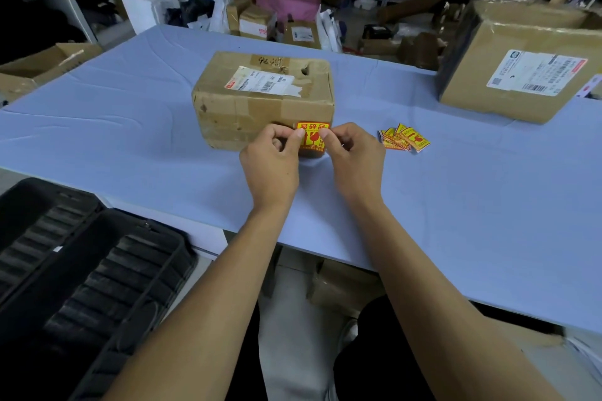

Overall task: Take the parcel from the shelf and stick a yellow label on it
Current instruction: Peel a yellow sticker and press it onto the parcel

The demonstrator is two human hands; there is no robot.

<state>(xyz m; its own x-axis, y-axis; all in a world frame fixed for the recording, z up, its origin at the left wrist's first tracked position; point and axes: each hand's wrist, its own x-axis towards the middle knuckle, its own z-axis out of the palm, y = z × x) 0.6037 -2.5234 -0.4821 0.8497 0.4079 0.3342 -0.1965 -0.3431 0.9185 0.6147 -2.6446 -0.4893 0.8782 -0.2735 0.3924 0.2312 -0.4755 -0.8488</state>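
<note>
Left hand (272, 159) and right hand (353, 156), each grip pinched on the yellow label (312, 137), against the parcel (260, 101) front, on the table (130, 127).

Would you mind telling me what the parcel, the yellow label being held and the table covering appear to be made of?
The parcel looks like matte brown corrugated cardboard, scuffed and dented, with glossier brown tape strips. The yellow label, pinched between the left hand and the right hand, seems to be thin printed paper or film, slightly shiny. The table covering is probably a thin matte pale blue sheet, judging by its creases.
</note>
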